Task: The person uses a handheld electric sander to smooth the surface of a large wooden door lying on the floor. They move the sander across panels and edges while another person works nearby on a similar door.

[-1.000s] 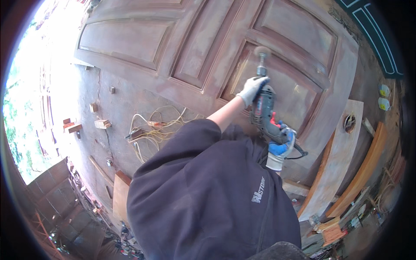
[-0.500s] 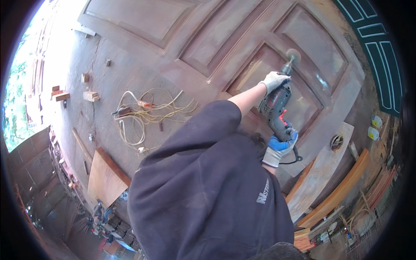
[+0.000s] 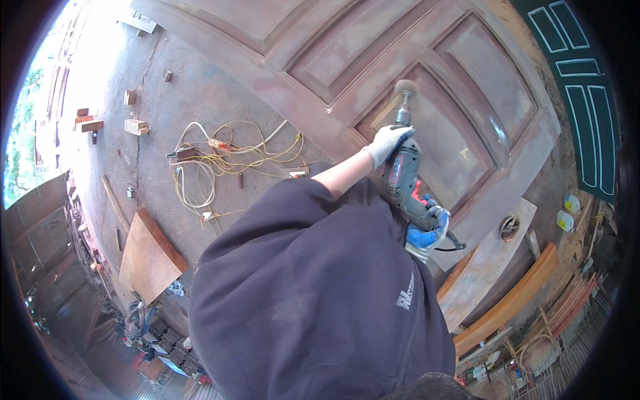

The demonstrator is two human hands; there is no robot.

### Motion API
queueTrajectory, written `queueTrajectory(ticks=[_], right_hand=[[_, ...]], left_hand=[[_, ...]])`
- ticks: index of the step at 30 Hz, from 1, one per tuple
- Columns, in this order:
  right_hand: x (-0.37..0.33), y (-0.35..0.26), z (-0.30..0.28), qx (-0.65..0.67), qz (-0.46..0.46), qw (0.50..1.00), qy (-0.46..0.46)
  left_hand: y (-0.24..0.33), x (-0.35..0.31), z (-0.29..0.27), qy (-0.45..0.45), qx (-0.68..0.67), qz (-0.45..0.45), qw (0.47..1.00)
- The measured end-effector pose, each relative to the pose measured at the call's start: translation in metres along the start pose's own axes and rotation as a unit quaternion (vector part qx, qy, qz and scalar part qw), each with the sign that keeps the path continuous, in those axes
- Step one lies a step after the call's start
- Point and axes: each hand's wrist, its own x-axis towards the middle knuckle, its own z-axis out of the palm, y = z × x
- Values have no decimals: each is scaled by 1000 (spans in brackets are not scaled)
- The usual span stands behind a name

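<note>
A dark electric drill (image 3: 403, 177) points away from me over a brown panelled wooden door (image 3: 337, 117). My left hand (image 3: 388, 144), in a white and blue work glove, is closed round the drill's front, just behind the chuck. The rear handle is in the grip of my right hand (image 3: 429, 230), gloved the same way, beside the red trigger. In the chuck sits a round sanding wheel (image 3: 406, 87), blurred as if spinning, at the edge of a recessed door panel. Whether it touches the wood I cannot tell.
Tangled extension cords (image 3: 217, 157) lie on the concrete floor at left, near small wood blocks (image 3: 137, 127) and a curved board (image 3: 150, 257). Planks (image 3: 510, 303) lie at right, by white-and-yellow jugs (image 3: 565, 221). A dark green door (image 3: 587, 120) is at far right.
Both hands have moved the drill left and slightly nearer me. The wheel has shifted from the upper right panel's border to the far left edge of the panel below it.
</note>
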Motion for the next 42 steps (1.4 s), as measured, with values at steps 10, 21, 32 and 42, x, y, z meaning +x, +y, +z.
queueTrajectory(ticks=[10,21,32,42], right_hand=[[-5,-35,-44,-86,79,989,-93],[-8,-29,-74,-113,82,981,-137],[-45,-31,-112,-92,49,988,-114],[-65,-50,-186,54,-73,989,116]], left_hand=[[-54,-76,-2,93,-179,-68,977],[-73,-82,7,99,-252,-26,962],[-114,-84,18,48,-233,-46,970],[-123,-57,166,-122,61,-77,988]])
